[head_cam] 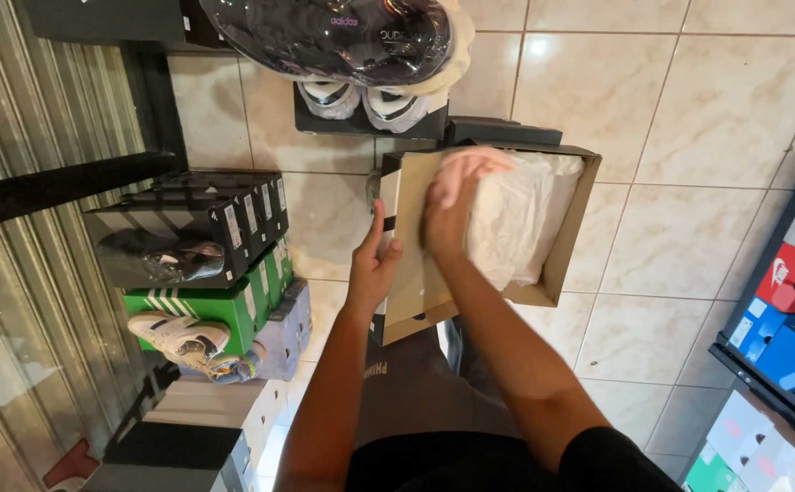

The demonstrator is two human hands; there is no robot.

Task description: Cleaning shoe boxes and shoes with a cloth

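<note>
An open cardboard shoe box (pixel 569 239) sits in front of me, lined with white tissue paper (pixel 518 217). My left hand (pixel 374 267) grips the box's near left edge, thumb on the rim. My right hand (pixel 456 199) is inside the box, pressing flat on the tissue paper, blurred at the fingertips. Whatever lies under the paper is hidden. The box rests on a dark box (pixel 413 384) near my body.
Stacked shoe boxes, black (pixel 204 215), green (pixel 224 305) and white, stand at left with shoes on them. A wrapped dark shoe (pixel 333 36) and white sneakers (pixel 365 102) are above. Shelves with red and blue boxes (pixel 780 310) line the right. Tiled floor (pixel 689 137) lies beyond.
</note>
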